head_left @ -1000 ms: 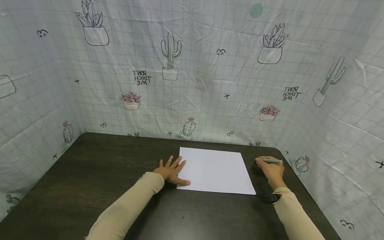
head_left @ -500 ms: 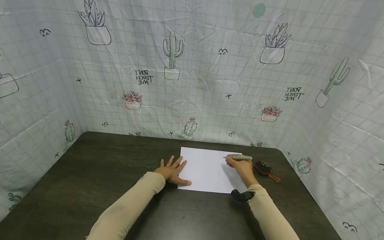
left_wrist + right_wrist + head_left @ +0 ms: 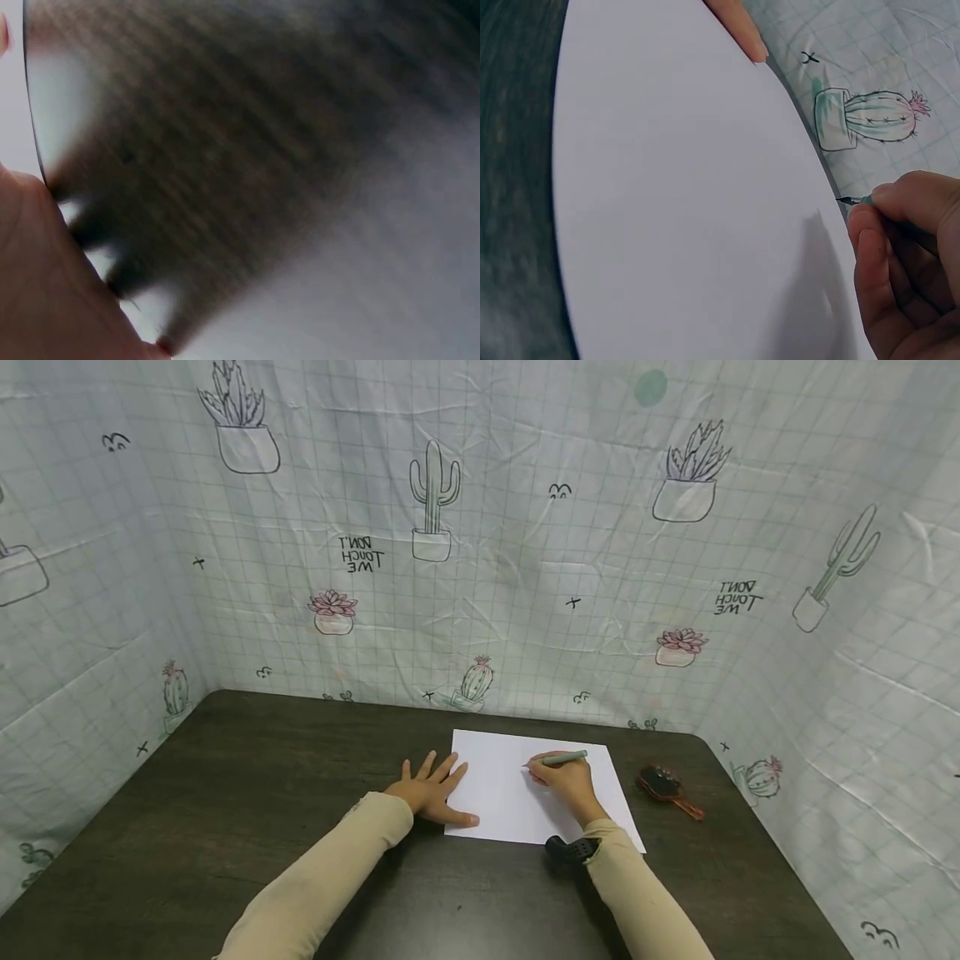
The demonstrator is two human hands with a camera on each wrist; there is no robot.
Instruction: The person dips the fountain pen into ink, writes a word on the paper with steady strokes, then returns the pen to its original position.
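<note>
A blank white sheet of paper [image 3: 495, 802] lies on the dark table. My left hand [image 3: 431, 793] rests flat at its left edge with fingers spread, the thumb on the sheet. In the left wrist view only part of that hand [image 3: 52, 277] shows, along the lower left. Over the right half of the paper my right hand [image 3: 566, 781] pinches a grey-green pen [image 3: 564, 758], tip pointing left. From the right wrist view, the right hand [image 3: 907, 262] has thumb and fingers round the pen near its dark tip [image 3: 847, 200]. Whether the tip touches the paper I cannot tell.
A hairbrush [image 3: 663, 785] with an orange-brown handle lies on the table [image 3: 225, 802] to the right of the paper. Behind and at both sides hangs a white cloth [image 3: 517, 543] printed with cacti. A black band [image 3: 573, 850] is on the right wrist.
My right hand has moved left with the pen, from beside the hairbrush to over the paper, so the hairbrush now shows. The left hand has stayed in place.
</note>
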